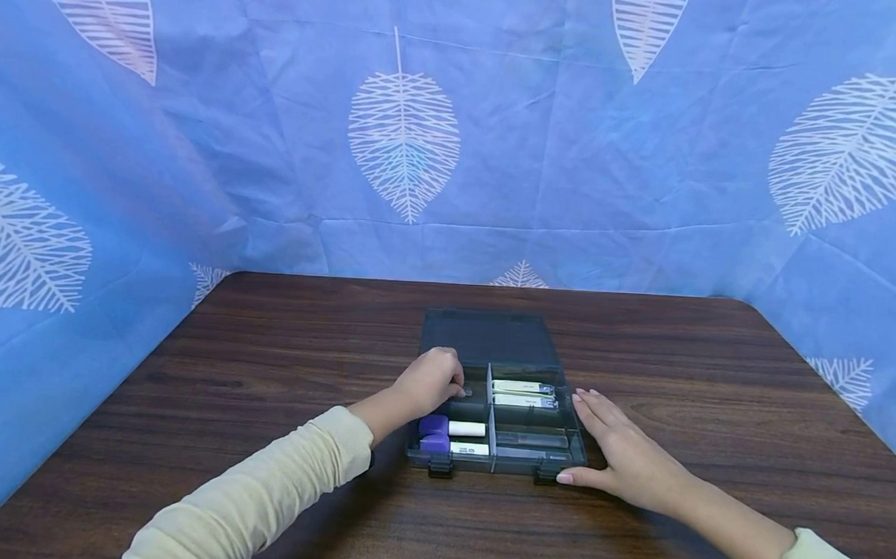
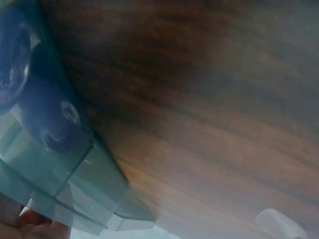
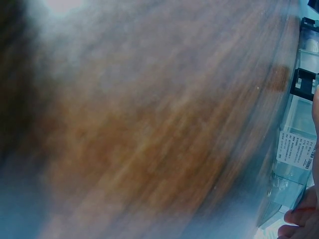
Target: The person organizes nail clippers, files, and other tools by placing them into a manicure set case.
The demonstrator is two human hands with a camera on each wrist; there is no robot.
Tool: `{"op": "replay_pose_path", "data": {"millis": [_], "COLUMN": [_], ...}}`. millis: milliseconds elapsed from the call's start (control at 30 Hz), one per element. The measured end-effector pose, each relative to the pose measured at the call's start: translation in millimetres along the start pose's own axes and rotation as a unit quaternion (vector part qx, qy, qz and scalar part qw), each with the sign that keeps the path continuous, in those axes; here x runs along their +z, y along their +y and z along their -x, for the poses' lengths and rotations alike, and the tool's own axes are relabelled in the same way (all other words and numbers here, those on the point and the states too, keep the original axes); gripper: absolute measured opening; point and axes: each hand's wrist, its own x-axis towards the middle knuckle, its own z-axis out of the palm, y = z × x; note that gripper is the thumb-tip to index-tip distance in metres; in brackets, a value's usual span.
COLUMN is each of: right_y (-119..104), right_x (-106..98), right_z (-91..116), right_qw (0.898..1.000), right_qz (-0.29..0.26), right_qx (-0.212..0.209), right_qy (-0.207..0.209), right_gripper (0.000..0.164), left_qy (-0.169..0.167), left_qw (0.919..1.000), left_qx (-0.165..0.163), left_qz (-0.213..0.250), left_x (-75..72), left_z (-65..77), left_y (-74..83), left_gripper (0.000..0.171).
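A dark see-through compartment box (image 1: 491,465) lies on the table with its lid (image 1: 486,335) folded back. My left hand (image 1: 432,383) reaches into the back left compartment with fingers curled down; a tiny pale thing shows by the fingertips, too small to make out. Two nail clippers (image 1: 524,394) lie in the back right compartment. Two purple bottles with white caps (image 1: 434,433), like nail polish, fill the front left one. Flat grey strips (image 1: 533,440) lie in the front right one. My right hand (image 1: 628,458) rests against the box's right side, fingers extended, thumb at the front corner.
The box stands on a dark wood-grain table (image 1: 280,347). Black latches (image 1: 441,466) stick out from its front edge. A printed label (image 3: 296,149) is on the box's side. Behind the table hangs a blue cloth (image 1: 289,139) with white leaf shapes.
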Motion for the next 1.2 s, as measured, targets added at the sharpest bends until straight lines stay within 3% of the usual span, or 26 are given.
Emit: {"op": "replay_pose_path", "data": {"millis": [167, 333, 567, 800, 967, 1200], "right_y": [0, 0, 1, 0, -1, -1], "right_x": [0, 1, 1, 0, 0, 0], "right_z": [0, 1, 0, 1, 0, -1], "right_qw": [1.000, 1.000, 1.000, 1.000, 1.000, 1.000], "right_qz": [-0.004, -0.006, -0.001, -0.004, -0.004, -0.002], "right_qx": [0.002, 0.003, 0.000, 0.002, 0.002, 0.005], "right_qy": [-0.001, -0.002, -0.001, -0.002, -0.003, -0.007], "right_gripper": [0.100, 0.100, 0.100, 0.100, 0.100, 0.101], "left_qy": [-0.008, 0.006, 0.071, 0.138, 0.183, 0.200], "left_qw": [1.0000, 0.9999, 0.9960, 0.9887, 0.9807, 0.9767], "left_qx": [0.002, 0.006, 0.030, 0.002, 0.015, 0.004], "left_qz": [0.000, 0.013, 0.046, 0.059, 0.068, 0.077], "left_x": [2.5, 3.0, -5.4, -17.3, -25.8, -33.5], "left_z": [-0.3, 0.5, 6.6, 23.3, 38.3, 58.4], "left_y": [0.6, -1.7, -9.6, -14.9, -20.9, -38.5], "left_gripper": [0.009, 0.007, 0.009, 0.015, 0.016, 0.015]}}
